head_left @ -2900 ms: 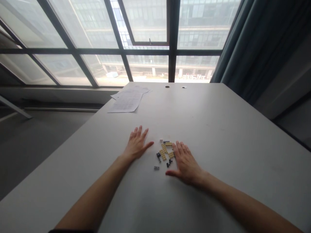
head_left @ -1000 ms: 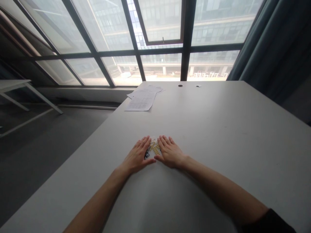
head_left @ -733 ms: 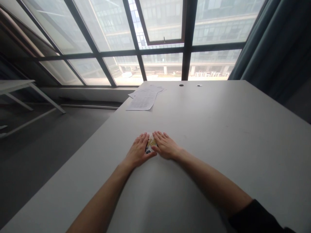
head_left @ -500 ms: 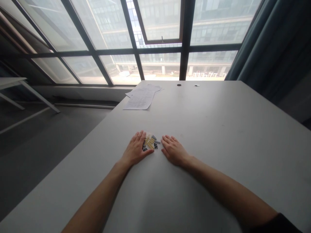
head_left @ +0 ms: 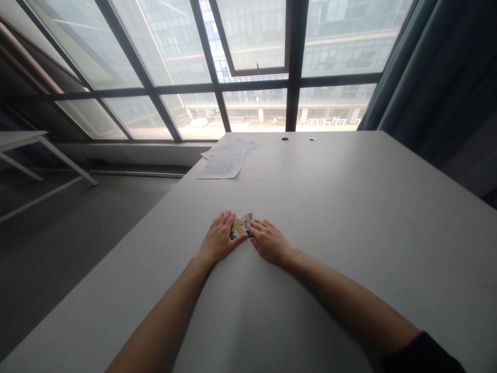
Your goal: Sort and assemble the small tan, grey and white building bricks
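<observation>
A small cluster of toy building bricks [head_left: 240, 225], yellow, white, grey and black, lies on the white table [head_left: 330, 217] between my hands. My left hand [head_left: 220, 235] rests at the left side of the cluster, its fingers stretched forward and its thumb reaching along the near edge. On the right, my right hand [head_left: 269, 239] lies low with extended fingers, its fingertips at the grey and black bricks. Both hands are open and grip nothing. Some bricks are partly hidden by the fingers.
Printed paper sheets [head_left: 225, 161] lie near the far left edge. Two round cable holes [head_left: 284, 139] are at the far end. A window wall [head_left: 252, 103] stands behind, a dark blue curtain [head_left: 399, 72] at right, and another table [head_left: 23, 137] at left.
My right hand has moved left, up to the bricks, and the gap between the hands has narrowed. The brick cluster is squeezed closer together. My left hand has shifted only slightly.
</observation>
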`<state>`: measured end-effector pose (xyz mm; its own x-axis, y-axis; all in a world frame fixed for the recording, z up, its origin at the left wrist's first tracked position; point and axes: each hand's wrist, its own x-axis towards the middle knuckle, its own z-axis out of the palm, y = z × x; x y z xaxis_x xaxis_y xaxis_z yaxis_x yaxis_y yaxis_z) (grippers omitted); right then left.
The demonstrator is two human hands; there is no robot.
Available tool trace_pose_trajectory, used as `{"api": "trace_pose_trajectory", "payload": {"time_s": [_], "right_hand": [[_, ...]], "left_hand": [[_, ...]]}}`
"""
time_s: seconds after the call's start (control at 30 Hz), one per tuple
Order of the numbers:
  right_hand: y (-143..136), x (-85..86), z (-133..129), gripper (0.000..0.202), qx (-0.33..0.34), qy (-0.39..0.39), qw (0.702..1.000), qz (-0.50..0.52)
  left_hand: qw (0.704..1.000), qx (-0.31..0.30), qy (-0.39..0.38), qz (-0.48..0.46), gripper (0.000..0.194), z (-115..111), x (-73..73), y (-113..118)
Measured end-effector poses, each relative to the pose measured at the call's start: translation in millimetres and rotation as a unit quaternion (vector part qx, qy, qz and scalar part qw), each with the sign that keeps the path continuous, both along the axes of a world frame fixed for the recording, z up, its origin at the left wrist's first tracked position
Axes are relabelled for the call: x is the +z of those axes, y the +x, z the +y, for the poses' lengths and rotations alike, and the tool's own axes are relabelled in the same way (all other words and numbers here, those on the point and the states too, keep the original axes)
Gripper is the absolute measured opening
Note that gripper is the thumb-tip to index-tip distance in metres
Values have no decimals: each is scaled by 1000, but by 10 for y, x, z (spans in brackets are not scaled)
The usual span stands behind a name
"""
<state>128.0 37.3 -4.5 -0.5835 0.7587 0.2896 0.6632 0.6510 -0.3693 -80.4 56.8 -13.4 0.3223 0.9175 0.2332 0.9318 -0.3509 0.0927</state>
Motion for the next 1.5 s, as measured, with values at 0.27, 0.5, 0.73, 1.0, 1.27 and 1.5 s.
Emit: {"api": "trace_pose_trajectory", "payload": {"time_s": [0.27, 0.5, 0.73, 1.0, 1.27, 1.5], "right_hand": [[570, 21, -263, 43, -77, -112, 960, 243], [1534, 15, -781, 28, -250, -172, 738, 602], [2179, 219, -1218, 57, -289, -16, 736, 611], [2020, 304, -1575, 102, 59, -1, 997, -51], [1899, 289, -1473, 94, 103, -105, 984, -103], [1933, 160, -1540, 66, 62, -29, 996, -59]], "left_hand": [[992, 8, 47, -116, 74, 23, 15, -7], [846, 51, 81, -524, 69, 32, 44, -161], [834, -42, 151, -530, 83, -249, 614, 198], [920, -382, -91, 3, 109, -1019, 520, 802], [895, -400, -195, 19, 105, -958, 336, 828], [915, -384, -127, -10, 95, -933, 286, 769]]}}
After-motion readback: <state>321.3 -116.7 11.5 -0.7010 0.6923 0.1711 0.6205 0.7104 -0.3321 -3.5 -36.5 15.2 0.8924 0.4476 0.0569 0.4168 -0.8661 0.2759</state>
